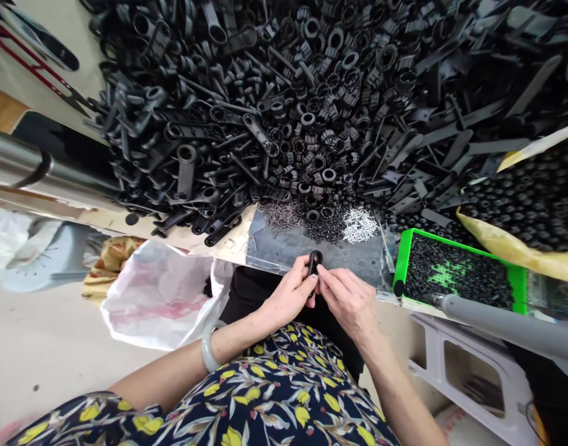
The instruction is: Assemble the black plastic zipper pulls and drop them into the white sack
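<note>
A small black plastic part with a ringed end [316, 256] is held at the front edge of the bench. My left hand [293, 288] grips it between thumb and fingers. My right hand [346, 297] is closed in a pinch against the part's right side; whatever lies between its fingertips is too small to make out. Just beyond the hands, on a grey mat [274, 246], lie a heap of shiny silver pins [359, 225], a pile of tiny black pieces [324, 228] and a pile of brownish screw-like pieces [282, 217].
Large heaps of black ringed levers [186, 173], black collars [327, 174] and flat black strips [451, 148] cover the bench. A green tray [407, 254] of tiny pieces stands right, near a grey tube [506, 319]. A white plastic bag [148, 303] hangs open at left.
</note>
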`<state>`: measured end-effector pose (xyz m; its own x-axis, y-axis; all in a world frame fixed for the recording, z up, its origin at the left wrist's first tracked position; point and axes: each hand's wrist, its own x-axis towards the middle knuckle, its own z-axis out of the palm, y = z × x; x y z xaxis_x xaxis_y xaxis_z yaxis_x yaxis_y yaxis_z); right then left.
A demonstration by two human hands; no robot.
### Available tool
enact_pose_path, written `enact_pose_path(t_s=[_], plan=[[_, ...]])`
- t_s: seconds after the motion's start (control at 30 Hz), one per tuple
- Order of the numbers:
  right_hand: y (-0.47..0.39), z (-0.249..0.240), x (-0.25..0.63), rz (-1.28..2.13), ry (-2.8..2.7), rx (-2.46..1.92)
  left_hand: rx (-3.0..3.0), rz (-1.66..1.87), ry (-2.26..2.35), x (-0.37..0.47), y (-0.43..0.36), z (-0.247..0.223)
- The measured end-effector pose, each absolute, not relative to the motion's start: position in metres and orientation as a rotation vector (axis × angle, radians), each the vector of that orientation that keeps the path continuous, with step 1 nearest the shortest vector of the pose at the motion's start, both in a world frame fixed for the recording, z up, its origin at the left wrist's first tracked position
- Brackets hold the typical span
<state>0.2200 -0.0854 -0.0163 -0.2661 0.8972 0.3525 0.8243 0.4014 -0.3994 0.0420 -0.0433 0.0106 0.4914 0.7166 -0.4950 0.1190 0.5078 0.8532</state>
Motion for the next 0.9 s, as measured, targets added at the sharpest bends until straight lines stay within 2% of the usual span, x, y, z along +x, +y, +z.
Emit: enact_pose_path(t_s=[0.43,0.9], plan=[[-0.0885,-0.0201,0.2227,0.223,-2.118,-1.45,1.013,0.431,1.026,0.0425,-0.0431,0.0118],[-0.0845,-0.0192,0.2277,0.109,-2.183,-1.407,1.032,0.444,0.998,0.0416,-0.0433,0.0068]])
